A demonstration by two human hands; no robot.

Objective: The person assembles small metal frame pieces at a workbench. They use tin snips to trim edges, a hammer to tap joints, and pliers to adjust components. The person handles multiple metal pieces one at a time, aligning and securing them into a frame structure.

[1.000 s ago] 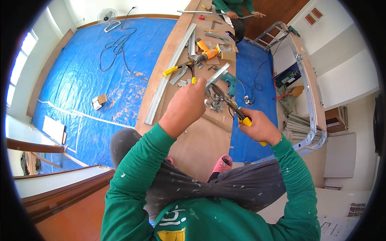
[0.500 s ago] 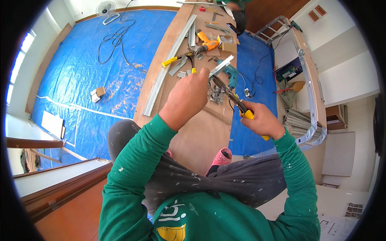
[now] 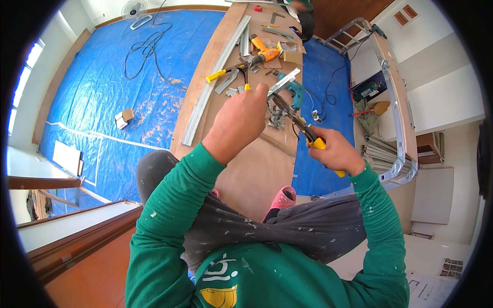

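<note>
My left hand (image 3: 239,120) is closed around the near end of a short silver metal channel piece (image 3: 285,81), which points up and to the right. My right hand (image 3: 336,151) grips the yellow handles of a pair of metal snips (image 3: 306,129). The jaws of the snips reach the metal beside my left fingers; whether they bite into it cannot be made out. Beyond my left hand, a second yellow-handled tool (image 3: 220,75) lies on the wooden board (image 3: 239,164). A teal drill (image 3: 295,95) rests behind the channel piece, and small metal bits (image 3: 276,120) lie below it.
An orange drill (image 3: 264,54), a long metal channel (image 3: 213,87) and a small cardboard box (image 3: 293,53) lie on the board. Blue sheeting (image 3: 149,102) covers the floor. A metal ladder frame (image 3: 393,102) stands at right. A person's dark-clothed leg (image 3: 307,24) shows at the far end.
The channel piece has tilted slightly, its far end a touch higher. Both hands keep nearly the same place and grip.
</note>
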